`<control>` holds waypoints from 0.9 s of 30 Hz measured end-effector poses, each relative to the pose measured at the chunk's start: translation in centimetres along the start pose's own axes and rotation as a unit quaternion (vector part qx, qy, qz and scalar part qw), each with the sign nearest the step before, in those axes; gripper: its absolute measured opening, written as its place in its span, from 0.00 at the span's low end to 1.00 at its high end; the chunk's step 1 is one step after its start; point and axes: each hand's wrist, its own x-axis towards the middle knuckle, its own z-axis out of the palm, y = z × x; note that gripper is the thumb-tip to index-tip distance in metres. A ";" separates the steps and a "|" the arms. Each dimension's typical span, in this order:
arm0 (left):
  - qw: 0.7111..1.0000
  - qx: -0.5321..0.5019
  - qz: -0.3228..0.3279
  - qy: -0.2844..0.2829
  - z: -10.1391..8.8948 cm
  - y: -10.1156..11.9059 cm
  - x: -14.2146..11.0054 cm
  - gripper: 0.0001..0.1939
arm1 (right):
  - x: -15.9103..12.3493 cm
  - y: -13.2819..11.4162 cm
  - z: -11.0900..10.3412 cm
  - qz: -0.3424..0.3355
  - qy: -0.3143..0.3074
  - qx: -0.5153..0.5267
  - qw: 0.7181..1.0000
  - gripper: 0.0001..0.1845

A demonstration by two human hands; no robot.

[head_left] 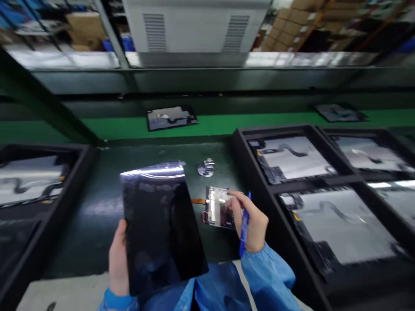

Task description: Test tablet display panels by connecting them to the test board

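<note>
My left hand point(119, 263) is closed on the left edge of a dark, glossy screen panel point(158, 229), held tilted up with its black face towards me. An orange flat cable point(198, 201) runs from behind its right edge to a small circuit board point(217, 209) with a shiny cover and a red wire. My right hand point(251, 218) has its fingertips at the board's right side. A slim blue pen-like tool point(244, 226) is tucked in that same hand, slanting across the palm. Just beyond the panel, a small round shiny metal piece point(206, 168) lies on the dark green bench point(106, 185).
To the right stands a black divided tray point(256, 190) with screen panels in its compartments. Another black tray point(69, 190) with panels is at the left. Two panels, one a screen panel point(171, 118), lie on the green strip point(223, 124) behind. A green post point(42, 99) slants at left.
</note>
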 end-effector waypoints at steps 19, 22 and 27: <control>0.988 -0.090 0.048 0.115 4.5 -0.3 -1.9 0.22 | -2.2 -10.4 2.9 -0.177 -0.214 -0.018 0.960 0.44; 0.984 -0.085 0.029 0.156 5.3 -0.1 -2.1 0.23 | -1.7 -11.0 2.4 -0.223 -0.252 0.092 0.937 0.41; 0.965 -0.125 -0.022 0.228 6.4 0.4 -2.3 0.27 | 1.9 -9.9 0.0 -0.262 -0.186 0.329 0.888 0.18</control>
